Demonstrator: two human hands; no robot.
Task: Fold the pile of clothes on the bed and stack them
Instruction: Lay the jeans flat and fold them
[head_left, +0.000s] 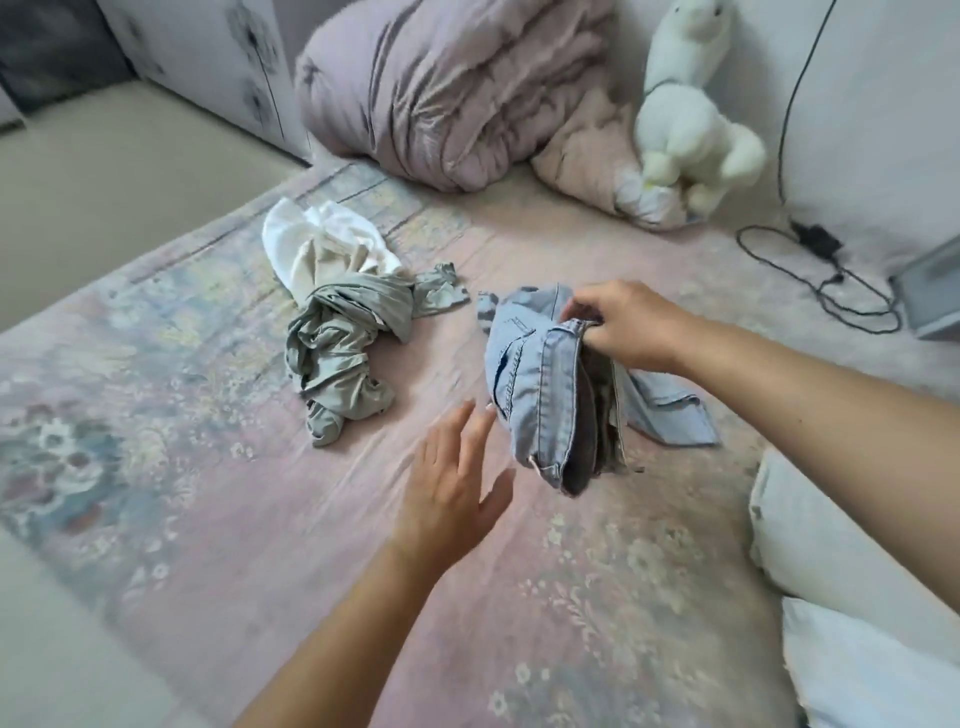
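Observation:
My right hand (626, 325) grips the waistband of light blue jeans (540, 384) and holds them lifted above the pink floral bed sheet (260, 519). One jeans leg trails on the sheet to the right. My left hand (452, 486) hovers open, fingers straight, just below and left of the jeans, its fingertips close to the denim. A crumpled grey-green garment (337, 353) lies on the sheet to the left. A white and cream garment (322, 244) is bunched behind it, touching it.
A rolled pink duvet (452, 88) and a white plush toy (685, 119) sit at the head of the bed. A black charger cable (810, 270) and a grey device (930, 291) lie at the right. White pillows (852, 597) fill the near right corner.

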